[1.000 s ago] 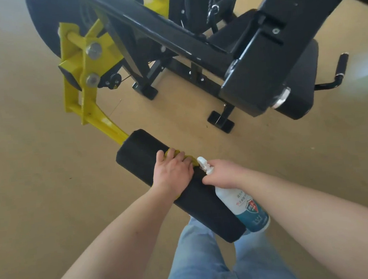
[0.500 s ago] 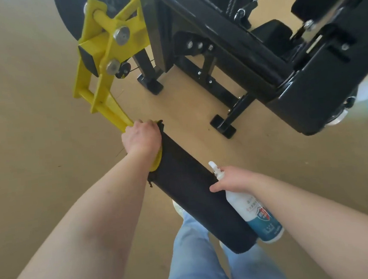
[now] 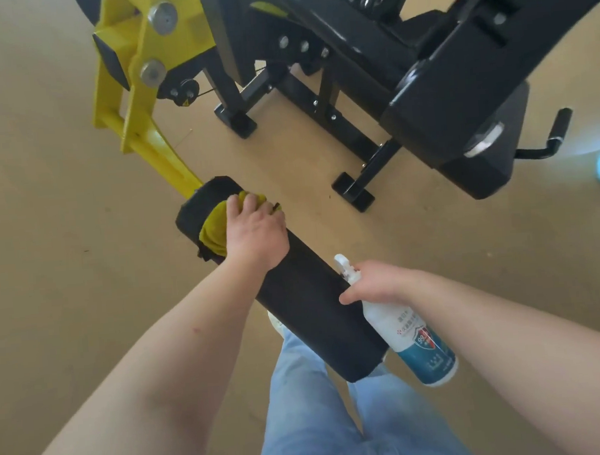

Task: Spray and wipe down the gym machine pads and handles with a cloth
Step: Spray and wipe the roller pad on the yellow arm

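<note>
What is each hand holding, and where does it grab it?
The left hand presses a bunched yellow cloth against the black roller pad. The right hand holds the spray bottle by its neck, just under the nozzle.

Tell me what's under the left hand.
A yellow cloth bunched under the left hand, pressed on the black pad. The pad surface beneath is covered.

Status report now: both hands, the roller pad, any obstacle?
Left hand presses yellow cloth on roller pad, far end. Right hand grips spray bottle, nozzle beside pad. Nothing in the way.
</note>
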### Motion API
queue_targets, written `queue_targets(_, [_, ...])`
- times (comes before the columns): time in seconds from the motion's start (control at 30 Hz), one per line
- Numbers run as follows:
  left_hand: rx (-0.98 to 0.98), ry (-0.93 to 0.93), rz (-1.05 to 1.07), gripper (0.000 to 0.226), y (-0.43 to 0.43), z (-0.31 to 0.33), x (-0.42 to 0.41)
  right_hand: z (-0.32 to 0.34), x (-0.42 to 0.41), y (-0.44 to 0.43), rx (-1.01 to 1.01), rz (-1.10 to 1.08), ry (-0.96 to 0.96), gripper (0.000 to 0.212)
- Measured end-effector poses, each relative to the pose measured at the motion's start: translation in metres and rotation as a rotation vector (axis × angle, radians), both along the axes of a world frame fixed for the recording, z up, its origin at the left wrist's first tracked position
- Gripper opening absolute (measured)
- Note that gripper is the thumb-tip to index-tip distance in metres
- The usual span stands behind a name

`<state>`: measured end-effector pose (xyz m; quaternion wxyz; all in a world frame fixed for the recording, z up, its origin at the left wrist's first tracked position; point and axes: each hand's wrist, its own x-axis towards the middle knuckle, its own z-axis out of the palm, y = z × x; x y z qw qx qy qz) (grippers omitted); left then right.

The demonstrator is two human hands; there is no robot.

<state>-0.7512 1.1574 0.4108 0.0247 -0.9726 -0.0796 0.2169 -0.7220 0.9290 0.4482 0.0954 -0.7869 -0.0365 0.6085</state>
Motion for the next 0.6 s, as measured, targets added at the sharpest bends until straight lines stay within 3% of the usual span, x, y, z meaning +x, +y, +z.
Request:
queue_targets(0.13, [-0.045, 0.126, -0.008, 0.026, -0.046, 0.008, -0.002, 0.005, -0.009, -0.04, 0.012, -0.004, 0.009, 0.036])
queue_targets(0.27, [-0.092, 0.176, -0.072, 0.028, -0.102, 0.007, -0.019, 0.006, -0.016, -0.083, 0.012, -0.049, -0.003, 0.031])
queue_targets(0.47, [-0.239, 0.275, -0.317, 0.016, -0.218, 0.013, -0.067, 0.005, -0.021, -0.134, 0.046, -0.162, -0.011, 0.019])
queue_targets(0.6, [-0.28, 0.309, -0.48, 0.019, -0.245, 0.016, -0.084, 0.008, -0.02, -0.156, 0.033, -0.157, -0.012, 0.019])
